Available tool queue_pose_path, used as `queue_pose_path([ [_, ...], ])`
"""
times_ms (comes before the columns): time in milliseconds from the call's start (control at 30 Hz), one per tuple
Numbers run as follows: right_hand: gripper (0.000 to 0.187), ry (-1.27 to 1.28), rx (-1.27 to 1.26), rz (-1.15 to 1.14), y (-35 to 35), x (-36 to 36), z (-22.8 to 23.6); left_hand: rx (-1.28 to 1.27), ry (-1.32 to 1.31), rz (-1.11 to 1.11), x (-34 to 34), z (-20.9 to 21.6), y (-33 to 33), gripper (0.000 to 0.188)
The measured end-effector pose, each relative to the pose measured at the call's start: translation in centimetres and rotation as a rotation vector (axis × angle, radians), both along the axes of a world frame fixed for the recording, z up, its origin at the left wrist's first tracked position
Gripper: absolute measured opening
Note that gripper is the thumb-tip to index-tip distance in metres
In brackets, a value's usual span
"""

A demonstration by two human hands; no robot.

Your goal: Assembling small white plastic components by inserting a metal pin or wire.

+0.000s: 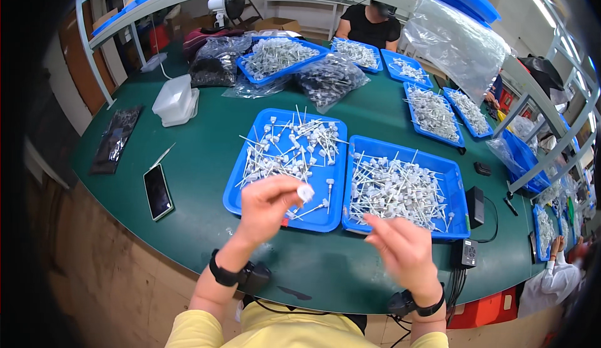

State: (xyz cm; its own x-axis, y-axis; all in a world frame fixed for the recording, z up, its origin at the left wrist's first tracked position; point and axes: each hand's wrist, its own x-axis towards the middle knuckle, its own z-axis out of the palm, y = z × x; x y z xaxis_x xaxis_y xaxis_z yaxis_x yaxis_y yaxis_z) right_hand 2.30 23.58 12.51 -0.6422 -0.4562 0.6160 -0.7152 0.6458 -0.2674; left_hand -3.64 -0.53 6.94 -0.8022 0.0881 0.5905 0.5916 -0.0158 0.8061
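Trays point(320, 221): both hold parts point(397, 188), work seemingly unfinished; left hand point(263, 207) pinches white piece point(305, 192); right hand point(404, 248) blurred, grip unclear.

Left hand point(261, 205) pinches a white part point(305, 192) above the left tray point(318, 224); right hand point(404, 248), blurred, at near edge of the right tray point(452, 182). Both trays hold stemmed pieces point(394, 188). Phone point(158, 191) on green tabletop point(200, 160), left of trays.

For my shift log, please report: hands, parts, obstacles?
Left hand: pinching white part. Right hand: at right tray's near edge, grip unclear. Phone lies off left.
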Motion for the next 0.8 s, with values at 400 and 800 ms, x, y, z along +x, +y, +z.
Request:
queue_pose_path([
  [400, 0.021, 0.369, 0.138, 0.022, -4.7, 0.1, -1.8, -0.092, 0.341, 0.117, 3.0, -1.8, -0.4, 0.027],
  [800, 0.016, 0.38, 0.226, 0.014, -4.5, -0.7, -2.2, -0.146, 0.288, 0.125, 2.8, -1.9, -0.7, 0.031],
])
